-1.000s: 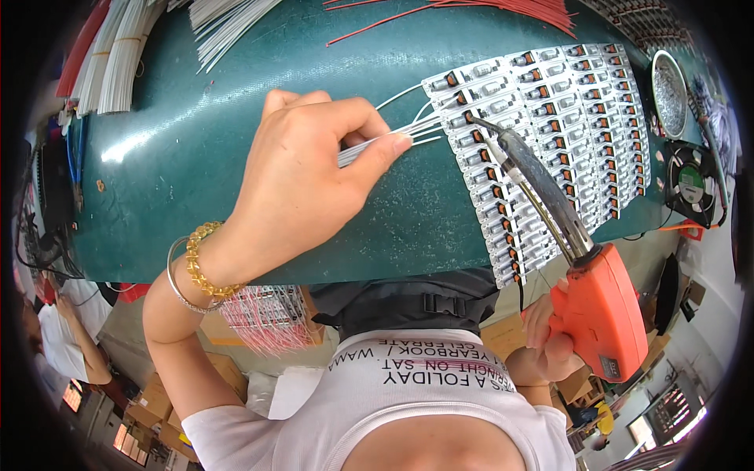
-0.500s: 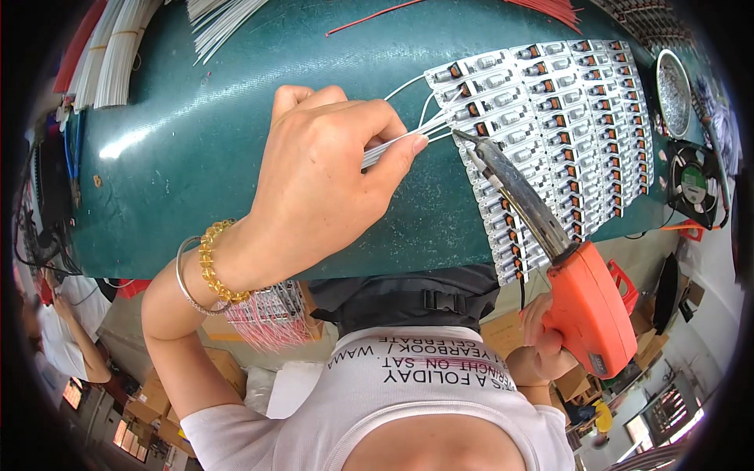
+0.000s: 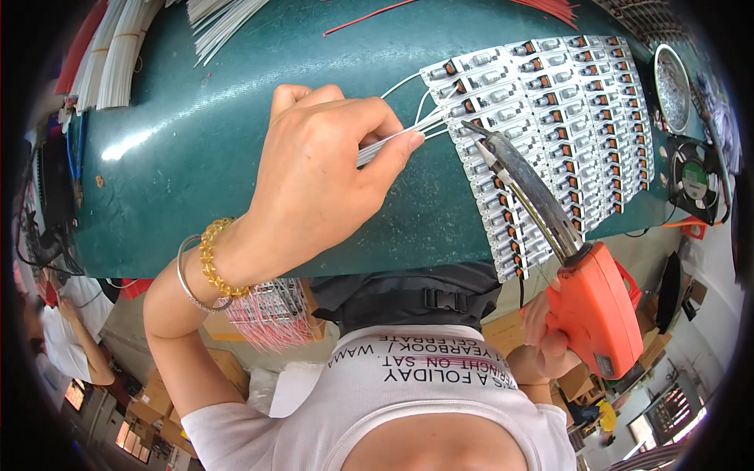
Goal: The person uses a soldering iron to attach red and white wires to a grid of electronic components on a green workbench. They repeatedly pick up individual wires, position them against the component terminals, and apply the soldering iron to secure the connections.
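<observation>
A bunch of thin white wires (image 3: 429, 123) is pinched between the thumb and fingers of my left hand (image 3: 322, 169). Their far ends reach the left edge of a sheet of small white circuit boards (image 3: 559, 118), set in rows with dark and orange parts. Some of these wires curve up to the boards nearest the top. My right hand (image 3: 546, 337) is wrapped around the handle of an orange soldering gun (image 3: 598, 314). Its dark metal tip points up and left, over the boards near the wire ends; whether it touches them I cannot tell.
On the green tabletop (image 3: 181, 196), bundles of white wires (image 3: 122, 59) lie at the far left and red wires (image 3: 550, 9) at the far edge. At the right are a metal bowl (image 3: 672, 90) and a black fan (image 3: 695, 180). Wired boards (image 3: 271, 310) hang below the table edge.
The soldering gun's tip has shifted a little up and right, away from the wire ends at the boards' edge. My left hand keeps its pinch on the wires, nearly still.
</observation>
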